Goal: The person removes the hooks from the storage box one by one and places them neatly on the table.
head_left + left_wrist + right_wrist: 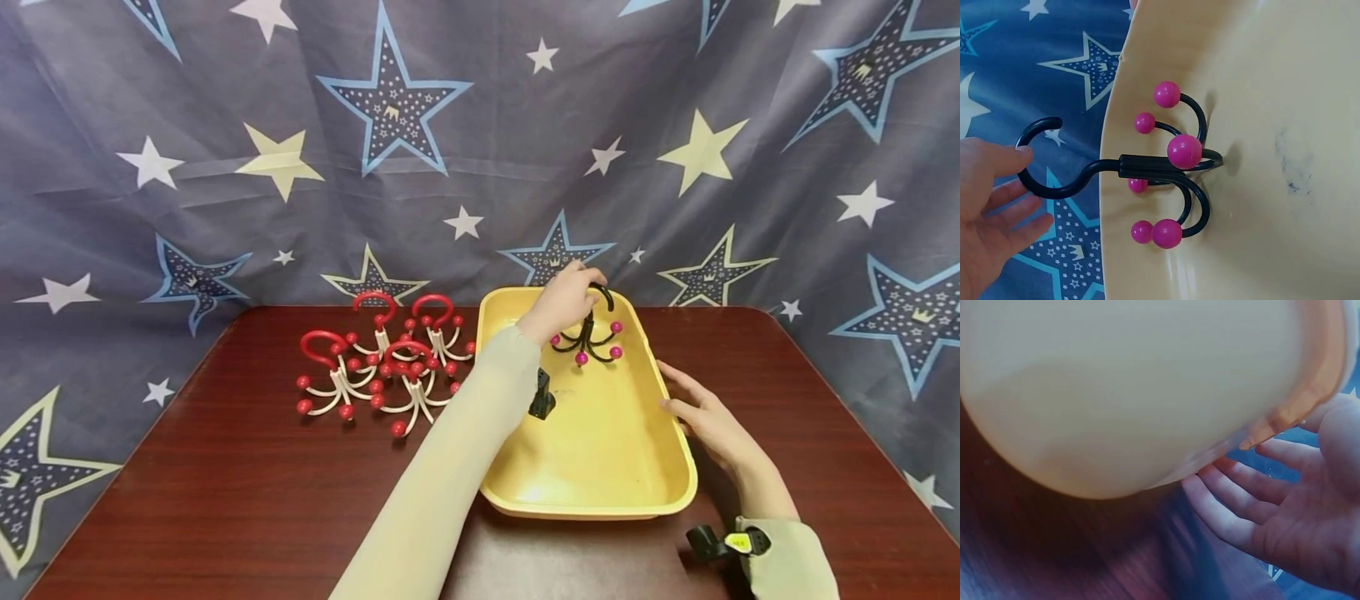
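My left hand (564,300) reaches over the far end of a yellow plastic tray (592,475). Its thumb and fingers pinch the curved top of a black multi-arm hook hanger (1154,166) with pink ball tips. The hanger stands upright in the tray, its arms low by the far wall. On the right side, my right hand (701,421) touches the tray's long edge. The right wrist view has those fingers (1229,509) fairly straight along the outer wall, the thumb partly hidden by the rim.
Several red-and-white hook hangers (416,396) with red balls stand grouped on the dark wooden table (225,467), left of the tray. A star-patterned cloth (480,167) hangs behind the table. A black wrist device (542,396) shows beside the left sleeve, over the tray.
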Available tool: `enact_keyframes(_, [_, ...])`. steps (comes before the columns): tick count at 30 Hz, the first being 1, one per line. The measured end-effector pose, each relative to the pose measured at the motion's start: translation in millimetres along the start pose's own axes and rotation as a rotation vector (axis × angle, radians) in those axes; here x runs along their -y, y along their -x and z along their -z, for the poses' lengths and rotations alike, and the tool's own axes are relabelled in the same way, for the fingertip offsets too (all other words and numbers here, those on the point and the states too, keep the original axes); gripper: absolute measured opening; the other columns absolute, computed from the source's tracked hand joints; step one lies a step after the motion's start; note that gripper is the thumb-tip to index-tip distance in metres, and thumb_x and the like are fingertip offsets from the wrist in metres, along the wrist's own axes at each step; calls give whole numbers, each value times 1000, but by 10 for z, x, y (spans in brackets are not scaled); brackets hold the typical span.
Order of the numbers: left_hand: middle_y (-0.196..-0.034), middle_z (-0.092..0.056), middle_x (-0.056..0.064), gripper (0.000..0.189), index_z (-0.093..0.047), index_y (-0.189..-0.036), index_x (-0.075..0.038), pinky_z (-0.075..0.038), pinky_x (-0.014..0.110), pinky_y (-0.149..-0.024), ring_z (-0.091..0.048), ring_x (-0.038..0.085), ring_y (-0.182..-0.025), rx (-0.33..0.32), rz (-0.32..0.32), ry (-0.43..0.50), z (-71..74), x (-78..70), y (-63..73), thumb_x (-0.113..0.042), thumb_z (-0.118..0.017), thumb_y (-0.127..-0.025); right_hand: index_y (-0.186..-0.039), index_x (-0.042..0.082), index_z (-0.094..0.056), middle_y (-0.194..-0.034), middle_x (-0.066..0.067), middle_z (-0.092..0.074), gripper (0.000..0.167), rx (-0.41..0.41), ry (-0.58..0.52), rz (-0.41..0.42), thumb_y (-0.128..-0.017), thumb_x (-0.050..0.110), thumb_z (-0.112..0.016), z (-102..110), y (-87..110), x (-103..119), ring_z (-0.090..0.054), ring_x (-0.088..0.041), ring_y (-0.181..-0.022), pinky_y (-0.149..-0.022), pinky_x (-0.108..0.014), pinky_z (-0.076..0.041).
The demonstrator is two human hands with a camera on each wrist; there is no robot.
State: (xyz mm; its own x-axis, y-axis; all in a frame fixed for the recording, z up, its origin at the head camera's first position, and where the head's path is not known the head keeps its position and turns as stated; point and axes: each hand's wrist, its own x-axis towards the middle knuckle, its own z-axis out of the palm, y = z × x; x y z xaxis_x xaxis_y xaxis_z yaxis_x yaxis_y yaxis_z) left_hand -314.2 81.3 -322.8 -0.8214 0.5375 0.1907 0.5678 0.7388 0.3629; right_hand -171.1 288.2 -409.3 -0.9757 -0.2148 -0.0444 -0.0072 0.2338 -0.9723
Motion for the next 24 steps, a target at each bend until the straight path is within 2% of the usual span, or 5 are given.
enact_keyframes(6, [-104, -53, 0, 24, -62, -113, -17, -43, 21, -77, -50, 10, -89, -44, -8, 14, -41, -7, 14, -17, -55, -91, -144, 4, -17, -126, -29, -36, 61, 2, -6, 3, -92, 11, -48, 7, 0, -24, -60, -11, -87, -68, -31, -53])
enact_keyframes(10, [-103, -60, -1, 21, -65, -108, -16, -44, 20, -81, -54, 11, -96, -84, -24, 36, -49, -11, 16, -13, -55, -90, -144, 4, -17, -126, -28, -36, 61, 2, -12, 9, -93, 11, -47, 13, -6, -19, -60, -11, -87, -68, -31, -53])
enact_keyframes(15, [-109, -63, -1, 22, -65, -109, -17, -45, 22, -85, -57, 13, -103, -76, -22, 48, -35, -32, 63, -13, -53, -91, -145, 4, -16, -127, -30, -36, 61, 1, -8, 6, -92, 11, -47, 5, 5, 0, -60, -11, -87, -68, -31, -53])
enact_keyframes(24, [-105, -64, -2, 21, -67, -106, -16, -44, 21, -86, -57, 12, -101, -116, -63, 68, 67, -36, 126, -11, -54, -90, -144, 4, -17, -127, -29, -36, 61, -4, -1, -2, -92, 11, -48, -11, 8, 8, -60, -11, -87, -69, -31, -53])
